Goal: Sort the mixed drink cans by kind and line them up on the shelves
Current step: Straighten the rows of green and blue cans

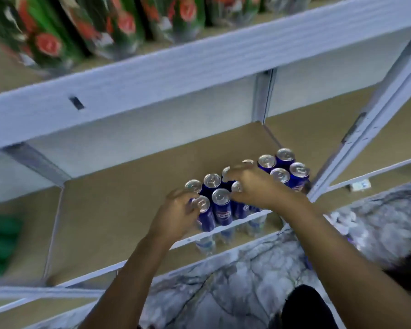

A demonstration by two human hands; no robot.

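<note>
Here, from the head camera, we see blue cans [222, 205] packed upright in two rows near the middle shelf [128, 210] front edge. Our left hand [176, 212] curls its fingers around the leftmost front can [203, 213]. Our right hand [254, 186] lies spread, fingers resting on can tops.

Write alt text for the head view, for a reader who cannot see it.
Two hands tidy a cluster of blue cans standing near a shelf's front edge: the left hand grips the front-left can, the right hand rests spread over the can tops. Green bottles fill the shelf above.
</note>
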